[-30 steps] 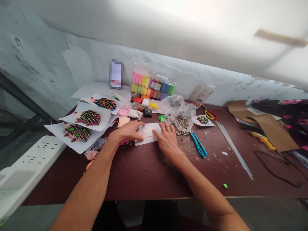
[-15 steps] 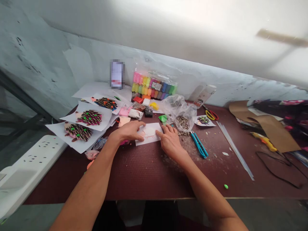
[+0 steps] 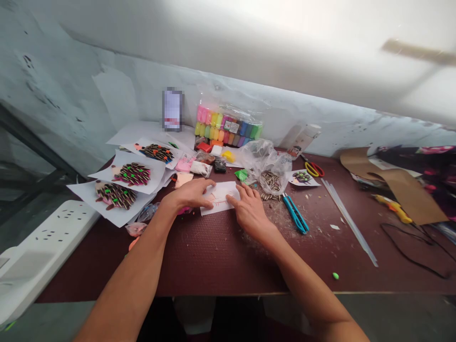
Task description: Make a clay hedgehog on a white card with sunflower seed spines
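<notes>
A small white card (image 3: 221, 194) with a reddish line drawing lies on the dark red table (image 3: 213, 256). My left hand (image 3: 194, 194) rests at the card's left edge, thumb and fingers apart, touching it. On its right side my right hand (image 3: 250, 204) lies with fingers spread and a fingertip on the paper. Neither hand grips anything. Beyond my right hand sit a clear plastic bag (image 3: 274, 166) of striped seeds and a green clay packet (image 3: 241, 175). A blue cutter (image 3: 295, 213) lies to the right.
Sheets with seed-covered hedgehog figures (image 3: 133, 174) and a power strip (image 3: 53, 242) are at left. Colored clay packs (image 3: 228, 128) stand at the wall. Scissors (image 3: 314, 168), clear sticks (image 3: 351, 223) and a yellow glue gun (image 3: 394, 208) lie at right.
My right hand has shifted slightly to the left over the card, covering a bit more of its right side. My left hand has not visibly moved.
</notes>
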Demonstrator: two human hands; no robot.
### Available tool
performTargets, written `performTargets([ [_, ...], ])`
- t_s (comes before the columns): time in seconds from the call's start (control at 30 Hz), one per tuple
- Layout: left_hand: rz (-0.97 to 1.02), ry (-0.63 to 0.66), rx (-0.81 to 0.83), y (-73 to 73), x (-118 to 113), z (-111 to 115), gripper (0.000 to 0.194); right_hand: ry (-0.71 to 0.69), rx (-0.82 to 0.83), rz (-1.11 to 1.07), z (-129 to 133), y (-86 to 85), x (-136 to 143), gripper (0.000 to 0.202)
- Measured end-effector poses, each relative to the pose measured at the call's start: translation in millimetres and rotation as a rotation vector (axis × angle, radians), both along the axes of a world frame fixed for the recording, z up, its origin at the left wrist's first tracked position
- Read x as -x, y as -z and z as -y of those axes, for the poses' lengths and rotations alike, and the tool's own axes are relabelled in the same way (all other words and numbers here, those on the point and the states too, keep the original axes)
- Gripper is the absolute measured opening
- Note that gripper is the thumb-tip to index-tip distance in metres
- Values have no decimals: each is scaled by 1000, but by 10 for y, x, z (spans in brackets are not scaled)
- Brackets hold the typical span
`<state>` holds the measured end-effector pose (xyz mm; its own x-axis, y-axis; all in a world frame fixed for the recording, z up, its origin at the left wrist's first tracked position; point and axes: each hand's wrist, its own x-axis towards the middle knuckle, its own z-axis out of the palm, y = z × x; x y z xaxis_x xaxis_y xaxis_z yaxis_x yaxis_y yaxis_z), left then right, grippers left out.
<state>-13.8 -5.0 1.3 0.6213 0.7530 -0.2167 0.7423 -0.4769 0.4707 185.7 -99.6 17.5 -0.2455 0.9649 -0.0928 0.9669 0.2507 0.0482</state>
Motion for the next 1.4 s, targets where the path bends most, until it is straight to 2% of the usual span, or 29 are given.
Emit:
performTargets([
  [0.27, -16, 0, 7, -38, -13, 9, 77, 3, 17, 27, 39, -100, -3, 39],
  [0.57, -8, 6, -3, -3, 0, -5, 77, 36, 4, 31, 16, -28, -15, 43],
  [0.7, -6, 4, 2, -5, -2, -4, 78, 16, 1, 14, 10, -50, -37, 41],
  [0.83, -3, 17, -2, -9, -3, -7, 78, 74, -48, 14, -15, -66, -72, 44],
  [0.93, -7, 14, 1, -16, -6, -7, 77, 99, -29, 41, -26, -37, -73, 44],
  [1.13, -18, 5, 10, -28, -12, 2, 76, 66, -8, 34, -18, 28, -37, 44],
  [1.4, -22, 10, -10, -1, -12, -4, 76, 111, -51, -3, -66, 70, -78, 49],
])
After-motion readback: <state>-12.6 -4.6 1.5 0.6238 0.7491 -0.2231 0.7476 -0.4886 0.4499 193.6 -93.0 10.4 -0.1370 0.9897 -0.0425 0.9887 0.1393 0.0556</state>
